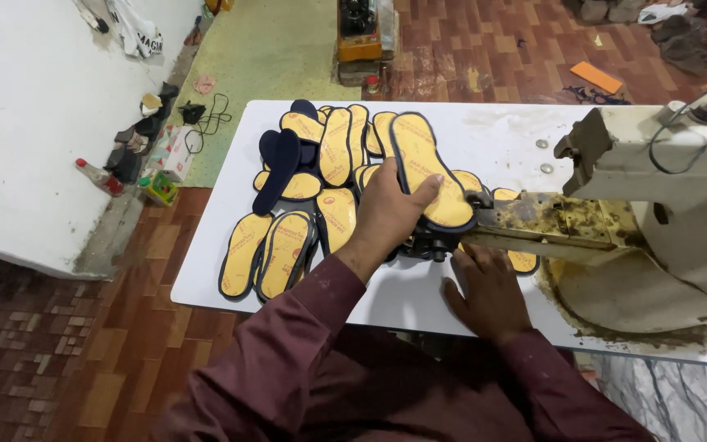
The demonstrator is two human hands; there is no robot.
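1. Maroon sleeves (288, 360) fill the bottom of the view, nearest the camera, leading up to both hands over the white tabletop (231, 262).
2. The left hand (386, 214) presses flat on a yellow insole with dark edging (427, 168), thumb lying along its side, fingers spread and lightly curled over it rather than closed.
3. That insole lies on the soiled arm of the sewing machine (656, 205), which stands at the tabletop's right end.
4. The right hand (488, 290) rests palm down near the tabletop's front edge, just below the machine arm, fingers extended and holding nothing.
5. A heap of matching insoles (321, 164) covers the tabletop's left half, some turned dark side up.
6. The floor is reddish-brown parquet (59, 344), with a green patch (263, 49) beyond the far edge.
7. Small boxes and bottles (157, 164) sit on the floor beside a white slab at left.
8. An orange flat piece (596, 77) lies on the floor at upper right.
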